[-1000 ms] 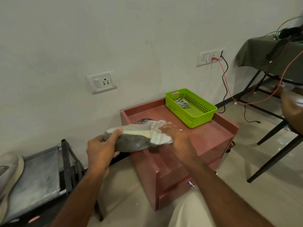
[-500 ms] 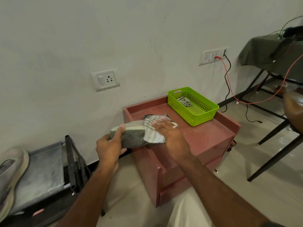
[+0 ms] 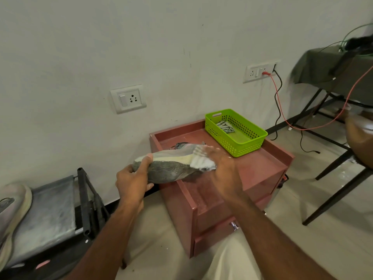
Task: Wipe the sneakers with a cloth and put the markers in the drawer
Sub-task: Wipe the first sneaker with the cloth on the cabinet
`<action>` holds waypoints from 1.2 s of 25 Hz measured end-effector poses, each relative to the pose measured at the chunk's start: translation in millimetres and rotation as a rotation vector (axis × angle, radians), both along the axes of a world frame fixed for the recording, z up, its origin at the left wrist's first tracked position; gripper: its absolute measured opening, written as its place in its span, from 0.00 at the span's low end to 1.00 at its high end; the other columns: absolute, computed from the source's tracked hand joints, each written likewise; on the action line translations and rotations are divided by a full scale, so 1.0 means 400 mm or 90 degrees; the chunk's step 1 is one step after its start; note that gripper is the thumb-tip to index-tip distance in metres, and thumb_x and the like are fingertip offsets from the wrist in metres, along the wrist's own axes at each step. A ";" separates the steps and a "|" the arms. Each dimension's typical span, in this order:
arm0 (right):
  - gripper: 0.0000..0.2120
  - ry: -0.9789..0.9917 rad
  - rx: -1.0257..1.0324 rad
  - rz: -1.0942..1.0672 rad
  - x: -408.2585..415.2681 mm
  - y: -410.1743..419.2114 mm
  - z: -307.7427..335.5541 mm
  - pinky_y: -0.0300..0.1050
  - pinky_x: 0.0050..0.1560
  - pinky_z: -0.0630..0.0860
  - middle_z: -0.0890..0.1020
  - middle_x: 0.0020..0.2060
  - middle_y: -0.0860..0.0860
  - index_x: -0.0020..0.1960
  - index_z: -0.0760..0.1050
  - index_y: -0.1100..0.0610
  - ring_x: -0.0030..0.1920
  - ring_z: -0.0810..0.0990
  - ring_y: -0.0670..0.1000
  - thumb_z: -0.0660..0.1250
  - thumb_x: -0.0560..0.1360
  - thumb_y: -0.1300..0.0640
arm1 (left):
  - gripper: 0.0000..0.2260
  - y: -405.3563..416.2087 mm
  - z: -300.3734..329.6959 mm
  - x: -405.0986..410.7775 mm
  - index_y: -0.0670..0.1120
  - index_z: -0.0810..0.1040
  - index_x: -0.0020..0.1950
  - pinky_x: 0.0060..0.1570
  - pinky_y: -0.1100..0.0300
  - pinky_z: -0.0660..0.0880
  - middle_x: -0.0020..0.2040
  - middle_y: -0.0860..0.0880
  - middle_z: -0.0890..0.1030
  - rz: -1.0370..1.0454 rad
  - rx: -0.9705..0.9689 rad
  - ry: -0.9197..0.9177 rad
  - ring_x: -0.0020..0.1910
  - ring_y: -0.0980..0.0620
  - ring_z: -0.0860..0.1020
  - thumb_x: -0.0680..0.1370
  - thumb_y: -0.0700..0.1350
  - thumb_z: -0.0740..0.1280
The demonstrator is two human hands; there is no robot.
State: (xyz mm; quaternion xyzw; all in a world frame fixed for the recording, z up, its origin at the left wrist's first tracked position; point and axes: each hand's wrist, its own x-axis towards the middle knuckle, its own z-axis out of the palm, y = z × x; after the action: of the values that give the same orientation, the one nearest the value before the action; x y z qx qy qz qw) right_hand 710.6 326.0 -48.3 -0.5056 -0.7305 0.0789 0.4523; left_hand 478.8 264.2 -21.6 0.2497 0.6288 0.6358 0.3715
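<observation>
My left hand (image 3: 132, 181) grips one end of a grey sneaker (image 3: 169, 168), tilted on its side with the dark sole facing me, over the left front corner of the red drawer cabinet (image 3: 256, 174). My right hand (image 3: 222, 168) holds a white striped cloth (image 3: 201, 160) against the sneaker's other end. A second sneaker (image 3: 12, 207) lies on a grey rack at the far left. The cabinet's drawers (image 3: 214, 233) are closed. No markers are visible.
A green perforated basket (image 3: 240, 142) with a folded cloth inside stands at the back right of the cabinet top. A grey shoe rack (image 3: 52, 207) sits left. A black chair frame (image 3: 341, 188), red and black cables and a draped table stand on the right.
The cloth under my right hand has slid along the sneaker's side towards its right end. My left hand kept its grip; the view shifted slightly.
</observation>
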 end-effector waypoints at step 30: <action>0.32 0.070 0.015 0.073 -0.061 -0.095 0.072 0.42 0.77 0.59 0.77 0.68 0.53 0.70 0.75 0.58 0.73 0.71 0.50 0.61 0.67 0.69 | 0.18 -0.038 0.032 0.069 0.44 0.79 0.54 0.45 0.50 0.82 0.46 0.49 0.82 -0.048 0.033 0.527 0.43 0.49 0.81 0.73 0.55 0.76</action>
State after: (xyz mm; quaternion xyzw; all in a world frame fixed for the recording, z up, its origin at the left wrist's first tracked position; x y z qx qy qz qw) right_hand 686.3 288.2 -19.7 -0.4522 -0.7335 0.1234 0.4922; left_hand 506.4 248.9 -8.9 0.5163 0.6994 0.4831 0.1041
